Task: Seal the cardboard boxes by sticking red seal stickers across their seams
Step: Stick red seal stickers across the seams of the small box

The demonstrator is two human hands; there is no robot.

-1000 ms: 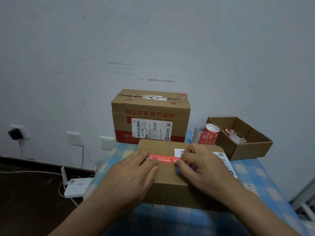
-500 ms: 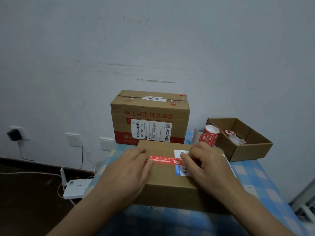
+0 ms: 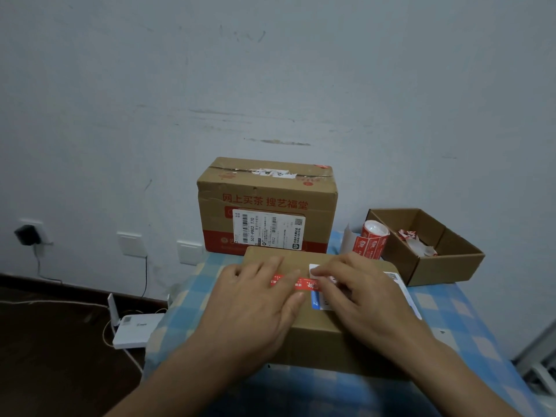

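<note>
A flat cardboard box (image 3: 313,326) lies on the checked table in front of me. A red seal sticker (image 3: 298,283) runs across its top, partly over a white shipping label (image 3: 322,302). My left hand (image 3: 255,302) lies flat on the box with its fingers over the sticker's left end. My right hand (image 3: 358,293) presses its fingertips on the sticker's right end. A roll of red seal stickers (image 3: 371,240) stands behind the box at the right.
A taller printed cardboard box (image 3: 267,206) stands against the wall behind. An open cardboard tray (image 3: 451,266) with peeled scraps sits at the right. The blue checked tablecloth (image 3: 451,320) covers the table. A white router (image 3: 135,329) and cables lie on the floor at left.
Both hands slid along the sticker. The left hand's fingers moved right over its left end, and the right hand's fingertips shifted a little along its right end.
</note>
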